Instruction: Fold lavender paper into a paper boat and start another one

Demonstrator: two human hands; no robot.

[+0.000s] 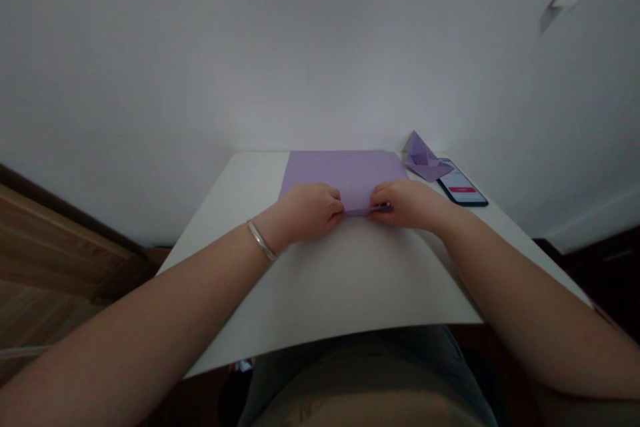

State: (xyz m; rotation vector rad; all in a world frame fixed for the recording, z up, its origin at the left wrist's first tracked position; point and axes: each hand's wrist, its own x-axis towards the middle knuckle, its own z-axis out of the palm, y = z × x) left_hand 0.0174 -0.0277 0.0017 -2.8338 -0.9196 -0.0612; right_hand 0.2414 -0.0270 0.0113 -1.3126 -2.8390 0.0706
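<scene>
A lilac sheet of paper (345, 170) lies flat at the far side of a white table (330, 280). My left hand (307, 210), with a silver bangle on its wrist, is curled and pinches the sheet's near edge from the left. My right hand (407, 203) is closed on the same near edge from the right. Both hands nearly meet at the middle of that edge, and their fingertips hide part of it.
A folded lilac paper figure (424, 159) stands at the table's far right, partly on a phone (463, 185) with a lit screen. A white wall rises right behind the table. Wooden floor shows at the left, dark floor at the right.
</scene>
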